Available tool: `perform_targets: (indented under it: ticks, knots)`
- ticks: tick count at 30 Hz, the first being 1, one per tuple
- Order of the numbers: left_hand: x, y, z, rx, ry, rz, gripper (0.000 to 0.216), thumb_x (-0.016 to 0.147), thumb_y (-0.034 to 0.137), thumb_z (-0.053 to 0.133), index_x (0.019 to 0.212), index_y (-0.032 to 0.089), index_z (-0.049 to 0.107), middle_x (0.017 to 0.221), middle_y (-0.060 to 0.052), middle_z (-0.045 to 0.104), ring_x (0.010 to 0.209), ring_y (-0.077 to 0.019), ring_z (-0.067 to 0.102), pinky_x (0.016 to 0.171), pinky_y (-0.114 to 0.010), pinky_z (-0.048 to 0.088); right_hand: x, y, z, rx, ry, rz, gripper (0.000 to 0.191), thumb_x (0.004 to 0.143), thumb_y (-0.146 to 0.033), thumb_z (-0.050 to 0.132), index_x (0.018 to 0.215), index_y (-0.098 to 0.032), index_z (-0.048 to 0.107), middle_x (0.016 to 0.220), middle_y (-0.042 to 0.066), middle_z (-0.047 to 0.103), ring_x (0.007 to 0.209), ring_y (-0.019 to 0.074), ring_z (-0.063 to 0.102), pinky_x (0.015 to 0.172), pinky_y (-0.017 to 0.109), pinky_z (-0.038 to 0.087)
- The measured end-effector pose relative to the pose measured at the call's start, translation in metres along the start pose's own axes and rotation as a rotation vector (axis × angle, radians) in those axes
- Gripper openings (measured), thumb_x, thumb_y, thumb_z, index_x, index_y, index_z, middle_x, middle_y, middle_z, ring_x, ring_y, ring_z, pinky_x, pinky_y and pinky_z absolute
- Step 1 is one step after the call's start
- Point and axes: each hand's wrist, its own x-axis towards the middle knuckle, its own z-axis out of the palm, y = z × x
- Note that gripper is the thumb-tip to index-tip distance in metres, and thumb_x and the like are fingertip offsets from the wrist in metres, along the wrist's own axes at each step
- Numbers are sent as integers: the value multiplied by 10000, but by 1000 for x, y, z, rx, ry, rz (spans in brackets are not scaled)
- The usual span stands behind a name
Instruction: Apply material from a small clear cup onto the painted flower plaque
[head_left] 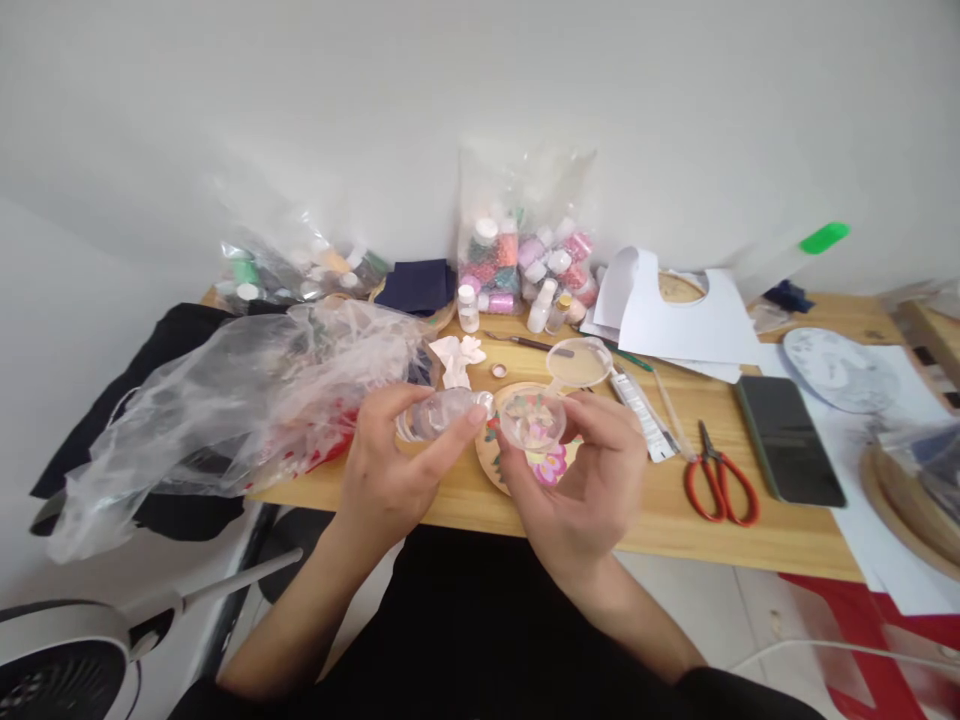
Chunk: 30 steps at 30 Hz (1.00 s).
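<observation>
Both hands held clear vessels above the tabletop [750,535] edge.
The left hand [386,475] had its grip closed round a small clear bottle [439,412] lying sideways, its mouth just beside a clear cup [532,420] pinched in the grip of the right hand [589,485] (over a painted wooden disc [489,462]). The red scissors [718,482] lay well apart.

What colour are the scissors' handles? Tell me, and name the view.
Red handles on the scissors, seen best in the head view.
</observation>
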Motion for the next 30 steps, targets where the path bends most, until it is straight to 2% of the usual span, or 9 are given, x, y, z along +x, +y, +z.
perform_targets:
  ticks: [4,8,11,13,16,21,30]
  knots:
    - [-8,-2,3,-127,-52,-88,359,874,131,624,1214,239,582,1119,-71,512,1048,-188,549,840,-339,558,-2,3,3,-5,-34,18,497,718,-128,750,1165,-210,549,1024,53,595,853,170,588,649,321,515]
    - [-17,0,8,-469,-52,-313,544,885,152,611,1386,286,444,1143,-82,532,1040,-185,563,844,-351,570,-3,1,7,62,-100,94,468,746,-160,744,1169,-219,554,998,35,593,807,151,583,699,342,524]
    - [-24,3,12,-723,-68,-493,544,906,228,597,1407,324,411,1154,-81,551,1029,-192,574,843,-367,577,-2,-1,10,132,-142,154,462,760,-173,739,1182,-221,556,974,31,595,851,167,608,729,354,533]
    - [-26,5,13,-813,-66,-571,530,908,255,598,1400,335,416,1162,-81,549,1025,-191,581,834,-360,583,-2,-2,13,122,-133,126,484,751,-170,747,1192,-232,558,983,30,598,890,178,618,744,360,535]
    - [-25,6,12,-785,-27,-579,517,905,245,604,1387,322,434,1137,-74,538,1030,-183,570,856,-355,577,-2,-4,18,61,-116,35,537,711,-158,778,1198,-237,564,1004,32,604,896,181,618,735,354,534]
    - [-19,6,8,-563,83,-453,468,912,205,591,1357,272,464,1086,-57,514,976,-151,571,820,-312,569,-2,-8,25,39,-133,-15,533,707,-142,782,1189,-219,569,1003,42,600,863,176,612,712,353,535]
    - [-24,1,5,-377,104,-395,530,887,124,601,1370,281,450,1131,-56,503,1037,-154,565,842,-295,576,-4,-10,30,37,-171,-19,547,709,-146,778,1202,-237,558,997,28,610,886,184,628,744,373,564]
